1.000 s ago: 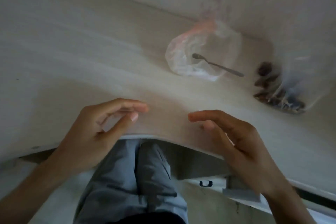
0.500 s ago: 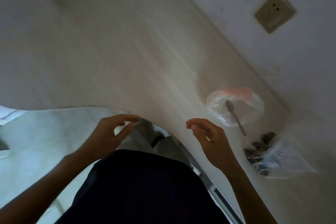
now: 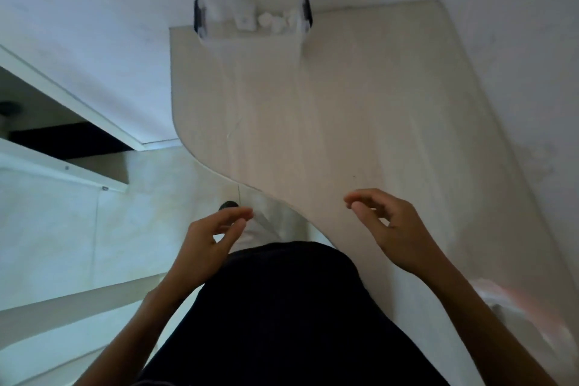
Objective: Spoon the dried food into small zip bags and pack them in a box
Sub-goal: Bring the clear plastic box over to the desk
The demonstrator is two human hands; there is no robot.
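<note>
Beyond both empty, loosely curled hands, left hand (image 3: 210, 235) and right hand (image 3: 391, 226), stands a clear plastic box (image 3: 250, 25) on the pale wooden desk (image 3: 344, 119), probably the packing container.

Single head-worn wide-angle view, looking steeply down and forward along the person's torso. The left hand (image 3: 213, 230) and right hand (image 3: 390, 229) lie near the lens in the lower half; the pale worktop (image 3: 329, 122) runs away to a wall at the top, with floor at left. Motion blur softens edges.
</note>
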